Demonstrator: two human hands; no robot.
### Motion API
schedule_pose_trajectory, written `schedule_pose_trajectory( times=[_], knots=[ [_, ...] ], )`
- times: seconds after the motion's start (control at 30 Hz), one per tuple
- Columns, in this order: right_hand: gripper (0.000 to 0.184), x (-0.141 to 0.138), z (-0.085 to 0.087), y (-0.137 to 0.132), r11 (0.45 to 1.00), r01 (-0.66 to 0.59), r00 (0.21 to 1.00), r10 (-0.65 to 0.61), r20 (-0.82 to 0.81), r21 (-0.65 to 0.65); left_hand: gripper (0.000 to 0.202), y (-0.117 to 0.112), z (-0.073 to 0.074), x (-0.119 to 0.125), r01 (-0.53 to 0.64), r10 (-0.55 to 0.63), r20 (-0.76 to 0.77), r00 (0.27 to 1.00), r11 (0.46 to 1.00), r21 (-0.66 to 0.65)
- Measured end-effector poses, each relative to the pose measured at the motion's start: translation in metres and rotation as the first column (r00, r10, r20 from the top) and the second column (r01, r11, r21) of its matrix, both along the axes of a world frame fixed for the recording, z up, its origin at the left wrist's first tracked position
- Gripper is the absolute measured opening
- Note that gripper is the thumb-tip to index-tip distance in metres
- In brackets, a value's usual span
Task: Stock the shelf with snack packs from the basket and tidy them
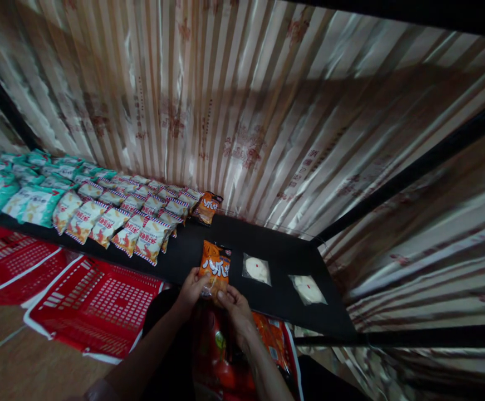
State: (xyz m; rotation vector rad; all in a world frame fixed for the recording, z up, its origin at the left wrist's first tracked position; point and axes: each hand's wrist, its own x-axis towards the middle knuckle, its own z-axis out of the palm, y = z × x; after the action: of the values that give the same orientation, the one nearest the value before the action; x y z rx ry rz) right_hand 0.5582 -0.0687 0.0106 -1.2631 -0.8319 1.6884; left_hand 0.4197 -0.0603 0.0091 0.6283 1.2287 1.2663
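Note:
An orange snack bag (215, 266) with white lettering is held between both my hands at the front edge of the black shelf (242, 234). My left hand (192, 287) grips its lower left side, thumb on the front. Its lower right corner is pinched by my right hand (234, 309). Another orange snack bag (207, 208) stands at the back of the shelf, beside rows of white snack bags (136, 234). To the right lie two flat packets, a round white one (257, 270) and a second one (309, 289), both in clear wrapping.
Teal snack bags (37, 203) fill the shelf's left end. Red baskets (100, 301) stand on the floor below. Under my hands, a red basket holds more orange packages (273, 340). Patterned, shiny sheeting (242, 111) hangs behind the shelf, with a black frame bar (417, 167) at right.

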Motion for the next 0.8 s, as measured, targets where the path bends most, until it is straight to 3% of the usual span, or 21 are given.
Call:
schedule_pose_trajectory(
  times=[0.17, 0.37, 0.6, 0.8],
  knots=[
    [0.053, -0.01, -0.006, 0.023, 0.997, 0.062, 0.997, -0.064, 0.051, 0.046, 0.031, 0.026, -0.003, -0.008, -0.013, 0.0, -0.234, 0.972, 0.998, -0.057],
    [0.044, -0.027, -0.014, 0.05, 0.987, 0.121, 0.986, -0.132, 0.099, 0.107, 0.022, 0.049, 0.007, -0.013, -0.101, 0.002, -0.571, 0.821, 0.985, -0.142],
    [0.031, -0.045, -0.013, 0.084, 0.977, 0.111, 0.963, -0.151, 0.221, 0.184, 0.031, 0.082, 0.021, -0.015, -0.14, -0.026, -0.657, 0.754, 0.97, -0.199],
    [0.033, -0.053, -0.015, 0.119, 0.958, 0.128, 0.934, -0.203, 0.294, 0.256, 0.034, 0.12, 0.035, -0.021, -0.092, -0.074, -0.74, 0.669, 0.979, -0.181]
  ],
)
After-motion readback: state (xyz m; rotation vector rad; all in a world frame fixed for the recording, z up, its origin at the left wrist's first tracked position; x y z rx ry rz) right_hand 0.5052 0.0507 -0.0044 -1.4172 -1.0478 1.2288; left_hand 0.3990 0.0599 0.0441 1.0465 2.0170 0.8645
